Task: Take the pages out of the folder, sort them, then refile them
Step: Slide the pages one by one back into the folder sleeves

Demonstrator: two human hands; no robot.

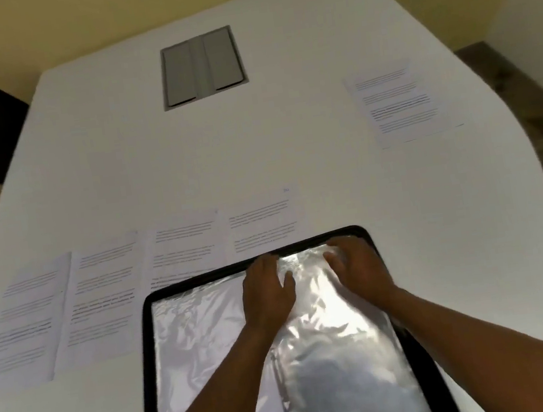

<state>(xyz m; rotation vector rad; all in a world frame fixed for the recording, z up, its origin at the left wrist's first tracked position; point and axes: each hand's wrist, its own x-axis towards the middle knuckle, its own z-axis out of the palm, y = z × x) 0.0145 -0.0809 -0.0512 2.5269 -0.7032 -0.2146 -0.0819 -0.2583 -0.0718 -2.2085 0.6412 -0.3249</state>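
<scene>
An open black folder (143,330) with shiny clear plastic sleeves (195,323) lies on the white table in front of me. My left hand (265,289) rests flat on the sleeve near the folder's top edge, fingers spread. My right hand (357,267) lies beside it at the top right corner, with its fingers on the plastic; whether they pinch the sleeve I cannot tell. Several printed pages (106,296) lie side by side in a row just beyond the folder, to the left. A separate printed page (401,102) lies far right on the table.
The round white table (155,169) has a grey cable hatch (201,66) set into its far middle. Its edge curves away on the right, with brown floor (525,96) beyond. A dark shape stands at the far left.
</scene>
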